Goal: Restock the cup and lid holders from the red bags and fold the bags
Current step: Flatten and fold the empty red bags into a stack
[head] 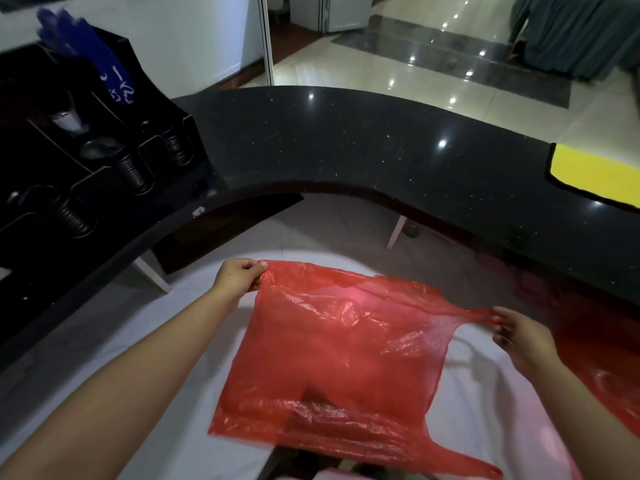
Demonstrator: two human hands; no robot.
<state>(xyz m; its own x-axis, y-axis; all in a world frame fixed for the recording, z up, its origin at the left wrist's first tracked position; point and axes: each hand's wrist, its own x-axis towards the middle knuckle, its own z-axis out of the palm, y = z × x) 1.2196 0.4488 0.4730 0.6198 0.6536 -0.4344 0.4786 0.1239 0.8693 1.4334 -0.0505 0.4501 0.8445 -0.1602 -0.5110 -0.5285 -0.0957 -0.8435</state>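
Two hands, left point(239, 276) and right point(519, 336), fingers pinching one red bag point(339, 355) taut.

Café or hotel service bar: curved black counter point(346, 147), cup-and-lid holder rack point(86, 150), polished lobby floor point(398, 74).

There is a single view, from a wide-angle camera worn on the person's head. It looks forward and steeply down. Both forearms enter from the bottom edge and reach up into the lower half of the frame, so the hands sit close below the lens. The curved, glossy black speckled worktop point(346, 140) bends across the middle distance, its lines bowed by the lens. Beyond it, at the top edge, the shiny pale tiled floor point(398, 74) stretches far away.
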